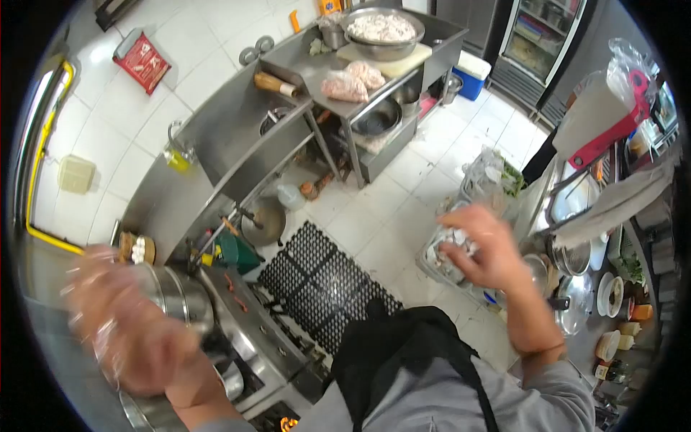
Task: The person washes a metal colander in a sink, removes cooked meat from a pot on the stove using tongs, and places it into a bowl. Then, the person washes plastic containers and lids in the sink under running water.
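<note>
A: Ready to log. How to enter the left hand (162, 360)?

B: Enter as grasping: closed around a clear plastic bag (108, 309) with pinkish contents. Blurred by motion; cannot make out separate fingers.

A: And where to place the bag?

B: Place at lower left of the view, raised, partly in front of a steel stockpot (173, 288). Cannot tell whether touching it.

A: How to enter the right hand (486, 246)?

B: Enter as released. Raised, fingers loosely bent, thumb and index finger held apart. Seen partly in front of a plastic tub (432, 269) of whitish, crumpled-looking stuff; cannot name the contents.

A: What to note near the stockpot?

B: Note a steel stove (265, 335) just beside it, with 1 orange flame (288, 423) at the bottom edge. Also a black perforated mat (327, 281) on the tiled floor (389, 230), between stove and tub.

A: And farther off?

B: Note 2 bags of pinkish pieces (345, 86), side by side on a steel counter (311, 63). Behind them, a large metal bowl (385, 52) heaped with pale pieces. On the floor, near the counter, a blue-and-white cooler (471, 75).
</note>
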### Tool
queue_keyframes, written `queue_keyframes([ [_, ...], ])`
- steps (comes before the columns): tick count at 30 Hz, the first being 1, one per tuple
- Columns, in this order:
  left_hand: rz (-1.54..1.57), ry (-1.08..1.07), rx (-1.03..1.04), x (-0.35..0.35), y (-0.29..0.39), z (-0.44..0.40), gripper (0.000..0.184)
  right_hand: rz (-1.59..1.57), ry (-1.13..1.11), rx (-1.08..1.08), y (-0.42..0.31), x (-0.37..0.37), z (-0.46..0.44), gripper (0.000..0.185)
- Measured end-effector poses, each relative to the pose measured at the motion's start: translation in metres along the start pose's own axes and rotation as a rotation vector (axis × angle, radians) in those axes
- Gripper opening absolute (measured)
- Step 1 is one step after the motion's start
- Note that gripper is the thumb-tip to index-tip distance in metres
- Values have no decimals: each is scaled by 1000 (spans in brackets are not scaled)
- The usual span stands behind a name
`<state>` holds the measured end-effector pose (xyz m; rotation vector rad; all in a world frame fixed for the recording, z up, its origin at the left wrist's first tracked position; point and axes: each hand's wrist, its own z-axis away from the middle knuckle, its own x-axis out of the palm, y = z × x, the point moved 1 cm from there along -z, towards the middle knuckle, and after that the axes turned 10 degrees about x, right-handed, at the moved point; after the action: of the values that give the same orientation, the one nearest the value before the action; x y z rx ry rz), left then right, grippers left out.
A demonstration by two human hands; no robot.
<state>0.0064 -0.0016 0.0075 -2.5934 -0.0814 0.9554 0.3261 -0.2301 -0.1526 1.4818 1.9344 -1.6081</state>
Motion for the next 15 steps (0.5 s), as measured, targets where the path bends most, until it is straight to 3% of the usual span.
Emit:
queue_keyframes([
  [2, -30, -94, -189, 59, -23, 19, 29, 69, -211, 296, 50, 53, 8, 35],
  [4, 110, -195, -395, 116, -46, 43, 27, 88, -509, 496, 115, 105, 29, 40],
  [6, 286, -425, -637, 177, -60, 90, 25, 26, -644, 543, 166, 147, 33, 45],
  [7, 314, -526, -658, 211, -62, 125, 25, 28, -688, 521, 195, 172, 31, 47],
  [9, 426, -933, -758, 269, -58, 189, 28, 28, -779, 475, 260, 225, 12, 50],
  [13, 633, -1566, -1228, 322, -4, 346, 31, 53, -710, 778, 404, 323, -94, 49],
  [15, 582, -1717, -1417, 343, 10, 385, 31, 108, -553, 910, 480, 369, -158, 48],
])
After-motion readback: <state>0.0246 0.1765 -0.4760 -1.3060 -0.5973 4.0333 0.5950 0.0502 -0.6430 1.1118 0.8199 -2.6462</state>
